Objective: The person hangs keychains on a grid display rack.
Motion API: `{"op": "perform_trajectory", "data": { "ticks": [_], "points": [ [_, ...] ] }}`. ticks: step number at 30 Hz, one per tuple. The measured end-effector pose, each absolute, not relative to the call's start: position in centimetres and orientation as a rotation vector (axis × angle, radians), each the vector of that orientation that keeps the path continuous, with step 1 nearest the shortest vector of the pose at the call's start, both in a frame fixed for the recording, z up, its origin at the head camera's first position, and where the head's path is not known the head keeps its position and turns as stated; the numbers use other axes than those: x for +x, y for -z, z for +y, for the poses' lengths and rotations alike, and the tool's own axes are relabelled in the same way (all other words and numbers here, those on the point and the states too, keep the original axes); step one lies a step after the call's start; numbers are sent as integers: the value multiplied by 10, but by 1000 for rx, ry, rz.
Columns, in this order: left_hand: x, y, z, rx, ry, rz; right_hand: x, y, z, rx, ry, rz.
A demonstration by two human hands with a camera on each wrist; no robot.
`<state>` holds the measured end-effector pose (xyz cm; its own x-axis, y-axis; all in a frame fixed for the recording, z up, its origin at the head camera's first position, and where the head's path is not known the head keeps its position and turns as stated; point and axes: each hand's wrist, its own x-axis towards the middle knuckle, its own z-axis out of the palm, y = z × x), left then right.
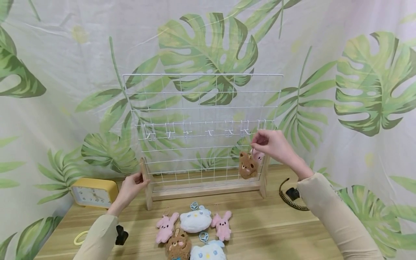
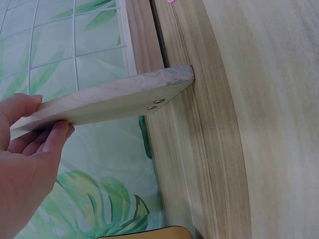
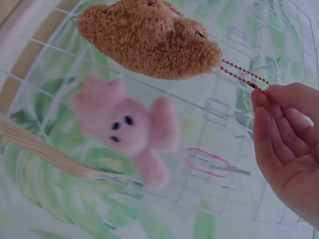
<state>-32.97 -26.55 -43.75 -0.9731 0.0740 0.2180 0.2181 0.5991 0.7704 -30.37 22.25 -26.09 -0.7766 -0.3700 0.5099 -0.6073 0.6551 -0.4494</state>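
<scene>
My left hand [image 1: 130, 187] grips the left wooden leg [image 2: 114, 97] of a white wire grid rack [image 1: 204, 74], thumb on one side and fingers on the other. From my right hand [image 1: 274, 144], thumb and fingertips pinch a red ball chain [image 3: 238, 71], with a brown bear plush keychain [image 1: 248, 169] dangling below it. Behind the bear, a pink rabbit plush [image 3: 132, 127] hangs by its loop on the rightmost hook. Several clear hooks [image 1: 209, 133] run along the grid to the left of it.
On the table before the rack lie pink rabbit plushes [image 1: 166, 228], white plushes [image 1: 195, 220] and a brown bear plush [image 1: 178, 246]. A yellow clock [image 1: 95, 193] stands at left, near a yellow ring [image 1: 80, 238]. A dark braided band [image 1: 287, 202] lies at right.
</scene>
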Motion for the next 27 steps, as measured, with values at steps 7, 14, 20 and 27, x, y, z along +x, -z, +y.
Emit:
{"op": "perform_trajectory", "data": {
  "ticks": [7, 14, 20, 27],
  "points": [
    [-330, 437, -266, -246, 1302, -2658, -313, 240, 221, 754, -826, -2450],
    [-330, 438, -266, -244, 1295, -2658, -325, 230, 220, 731, -798, -2490],
    [-330, 438, -266, -242, 1306, -2652, -340, 231, 219, 735, -775, -2534],
    [-333, 441, -268, -247, 1302, -2653, -350, 234, 220, 722, -791, -2557]
  ]
}}
